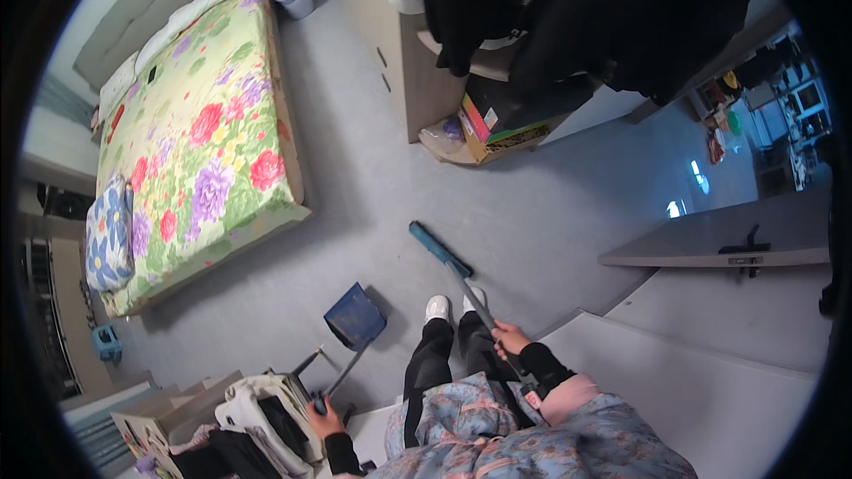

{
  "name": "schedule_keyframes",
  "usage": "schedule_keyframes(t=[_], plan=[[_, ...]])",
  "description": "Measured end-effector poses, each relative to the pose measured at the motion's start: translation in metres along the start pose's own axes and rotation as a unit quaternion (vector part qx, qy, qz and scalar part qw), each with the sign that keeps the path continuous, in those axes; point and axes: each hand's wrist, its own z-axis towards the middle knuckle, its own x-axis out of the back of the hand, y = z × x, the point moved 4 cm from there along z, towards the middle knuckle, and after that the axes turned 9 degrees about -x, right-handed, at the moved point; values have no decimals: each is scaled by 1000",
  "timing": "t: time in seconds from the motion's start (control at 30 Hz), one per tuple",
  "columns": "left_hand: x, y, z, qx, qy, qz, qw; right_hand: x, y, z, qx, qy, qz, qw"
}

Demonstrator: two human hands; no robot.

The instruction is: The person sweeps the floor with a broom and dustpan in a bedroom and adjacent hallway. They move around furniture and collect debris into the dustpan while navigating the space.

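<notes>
My right hand point(509, 340) is closed round the grey handle of a broom point(441, 248), whose blue-green head rests on the grey floor just ahead of my white shoes. Lower left, my left hand point(327, 420) grips the top of a long-handled dustpan point(355, 315). The dustpan's dark blue pan is at the floor to the left of my feet, apart from the broom. A small dark speck lies on the floor between the pan and the broom head.
A bed with a flowered cover point(213, 151) fills the left side. Clothes heaped on a chair point(257, 417) stand near my left hand. Ahead are a shelf with boxes point(497, 129) and hanging dark clothes point(612, 9). An open door point(728, 231) juts in at the right.
</notes>
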Motion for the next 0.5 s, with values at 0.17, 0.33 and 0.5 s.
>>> schedule_keyframes(t=[0.17, 0.33, 0.5], plan=[[-15, -19, 15, 1, -6, 36, 999, 28, -8, -42, 8, 11, 21, 1000], [-37, -53, 18, 34, -9, 8, 999, 25, -19, -12, 45, 75, -39, 995], [-60, -93, 18, 72, 14, 4, 997, -10, -17, 48, 26, 160, -7, 987]])
